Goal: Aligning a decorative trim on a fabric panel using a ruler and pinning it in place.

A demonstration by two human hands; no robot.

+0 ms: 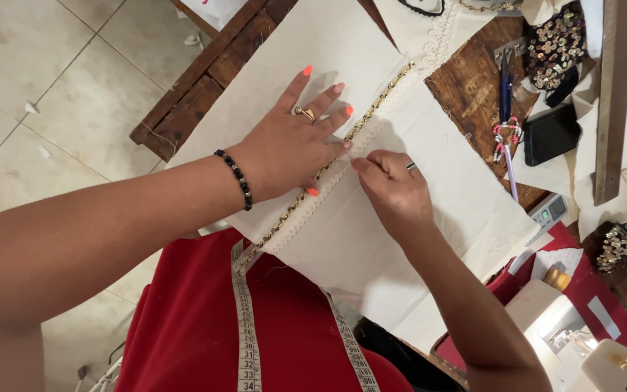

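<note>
A cream cloth panel (328, 58) lies across a dark wooden table (197, 94). A strip of white lace with a gold and black bead trim (375, 109) runs diagonally over the cloth. My left hand (292, 149) presses flat on the cloth, fingers spread, fingertips on the trim; it wears a gold ring and a black bead bracelet. My right hand (393, 192) rests just right of the trim, its fingertips pinched at the lace edge beside my left thumb. Whether it holds a pin or needle is too small to tell.
Blue-handled scissors (506, 87) with a beaded cord lie on the table's right. Beside them are a black phone (551, 133), sequined fabric (556, 45) and a long wooden ruler (611, 94). A tape measure (247, 327) hangs over my red top. A white sewing machine (582, 341) stands at lower right.
</note>
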